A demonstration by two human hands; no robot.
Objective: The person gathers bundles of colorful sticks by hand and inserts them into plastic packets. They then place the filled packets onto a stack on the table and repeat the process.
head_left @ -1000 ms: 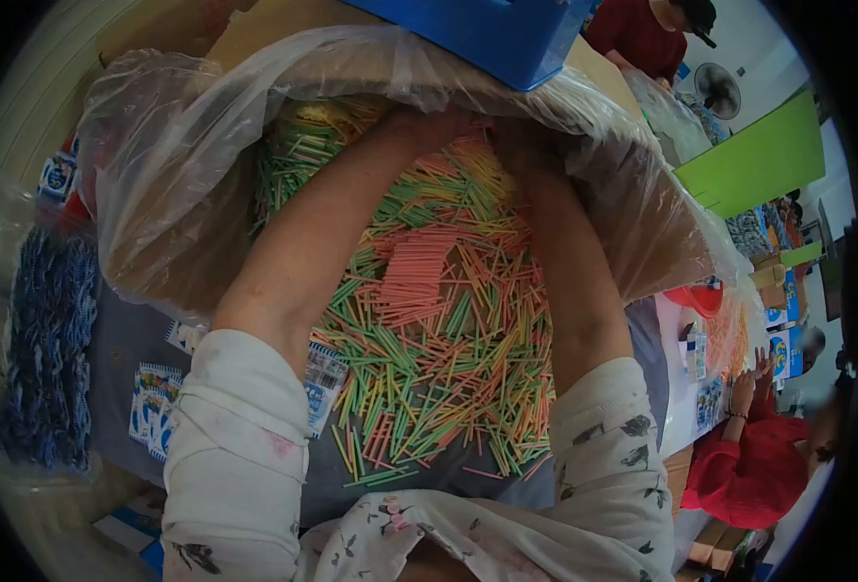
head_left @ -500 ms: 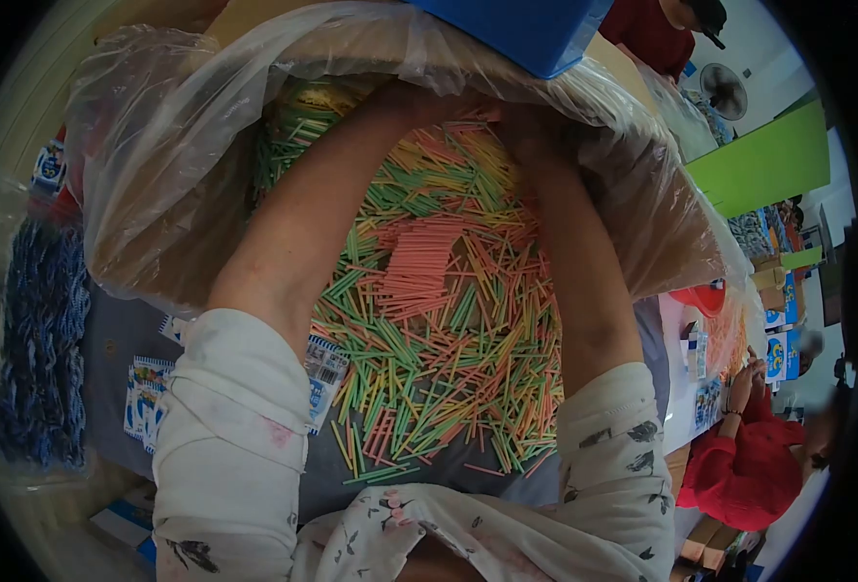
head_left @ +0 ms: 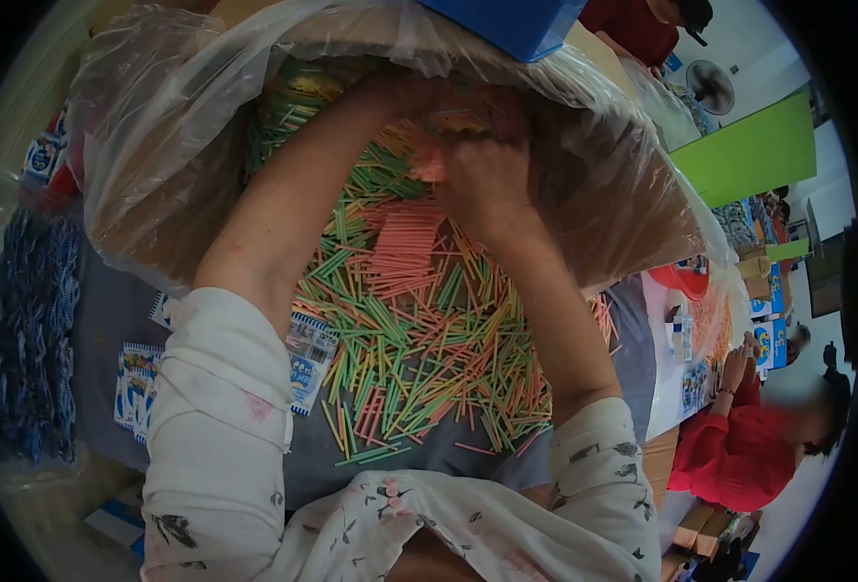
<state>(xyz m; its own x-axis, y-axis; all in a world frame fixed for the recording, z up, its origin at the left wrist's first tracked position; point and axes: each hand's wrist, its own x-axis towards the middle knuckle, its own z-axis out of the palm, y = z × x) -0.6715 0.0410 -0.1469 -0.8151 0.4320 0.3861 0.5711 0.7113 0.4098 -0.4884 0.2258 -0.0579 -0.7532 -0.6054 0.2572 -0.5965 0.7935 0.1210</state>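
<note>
Pink, green and yellow sticks (head_left: 429,339) spill from a box lined with clear plastic (head_left: 172,165). A neat block of pink sticks (head_left: 407,250) lies among them. My right hand (head_left: 487,179), bent with its knuckles up, is above the pile inside the box; pink sticks show blurred at its fingers. My left hand (head_left: 419,95) reaches deeper, under the plastic edge, its fingers hidden in shadow and blur.
Blue-white packets (head_left: 138,388) and another packet (head_left: 310,361) lie on the grey cloth. A bag of blue packets (head_left: 36,339) hangs left. A blue bin (head_left: 516,24) stands above. People in red (head_left: 739,451) are at right.
My right hand has come back from the box's far right side toward the middle, with pink sticks now at its fingers. The whole view has shifted slightly.
</note>
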